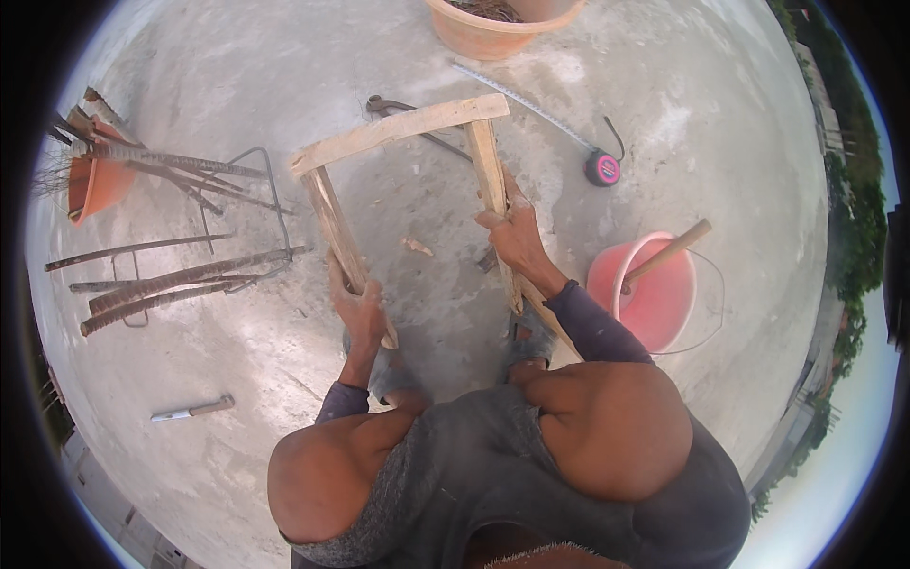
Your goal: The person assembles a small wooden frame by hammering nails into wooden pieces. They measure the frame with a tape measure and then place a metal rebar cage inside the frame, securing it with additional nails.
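A wooden frame (403,131) of three rough pieces, one crosspiece with two legs, is held up in front of me. My left hand (358,308) is closed round the lower part of the left leg (336,223). Around the right leg (486,171), about midway down, my right hand (517,232) is wrapped. Beneath my right forearm runs a wooden stick (552,321), its upper end hidden; a dark metal piece (488,260) shows beside that hand. Behind the crosspiece lies a dark long-handled metal tool (431,137), partly covered by the frame.
A tape measure (603,168) lies at right with its blade out. A pink bucket (654,294) with a wooden-handled tool stands beside my right arm. Ridged metal bars (171,289), wire loops and an orange bucket (100,180) lie left, near a small handled tool (194,410). An orange tub (483,38) is far.
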A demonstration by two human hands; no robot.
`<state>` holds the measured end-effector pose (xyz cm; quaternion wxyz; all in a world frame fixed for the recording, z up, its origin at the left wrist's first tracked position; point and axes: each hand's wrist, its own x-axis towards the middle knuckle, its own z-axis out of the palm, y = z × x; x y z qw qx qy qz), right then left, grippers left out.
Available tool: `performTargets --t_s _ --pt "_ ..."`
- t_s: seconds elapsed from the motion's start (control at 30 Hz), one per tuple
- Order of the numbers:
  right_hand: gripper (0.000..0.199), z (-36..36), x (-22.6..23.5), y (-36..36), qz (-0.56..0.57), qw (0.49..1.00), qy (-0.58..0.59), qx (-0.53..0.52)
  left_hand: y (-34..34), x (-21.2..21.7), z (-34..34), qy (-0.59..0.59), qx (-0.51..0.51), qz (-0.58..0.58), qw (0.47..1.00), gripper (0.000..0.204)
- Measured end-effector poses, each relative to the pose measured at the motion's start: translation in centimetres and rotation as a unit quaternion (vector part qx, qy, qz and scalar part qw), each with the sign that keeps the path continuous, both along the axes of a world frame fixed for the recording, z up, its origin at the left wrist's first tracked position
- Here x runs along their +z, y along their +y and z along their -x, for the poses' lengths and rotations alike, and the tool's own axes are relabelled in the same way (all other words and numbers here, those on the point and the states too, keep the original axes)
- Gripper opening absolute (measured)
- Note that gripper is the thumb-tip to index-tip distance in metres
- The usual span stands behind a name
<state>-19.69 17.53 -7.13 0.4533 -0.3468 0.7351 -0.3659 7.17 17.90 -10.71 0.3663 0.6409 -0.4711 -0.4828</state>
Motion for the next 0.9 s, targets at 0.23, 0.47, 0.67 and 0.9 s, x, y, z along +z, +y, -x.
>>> performTargets --t_s 0.23,0.47,0.67,0.9 --pt "0.088 -0.5 -0.3 0.4 0.014 0.999 0.019 -0.025 0.0 0.9 0.0 0.003 -0.036 0.038 0.999 0.086" --pt "0.087 -1.6 -0.5 1.2 0.02 0.998 0.01 -0.062 0.5 0.8 -0.2 -0.032 -0.049 0.025 0.998 0.088" --pt "0.086 -1.2 -0.7 1.2 0.014 0.998 0.044 -0.042 1.0 0.1 -0.5 -0.016 -0.048 0.003 0.999 0.087" --pt "0.071 -0.9 3.0 -0.2 0.123 0.987 -0.066 -0.084 -0.8 4.0 -0.9 -0.065 -0.049 0.131 0.988 0.088"
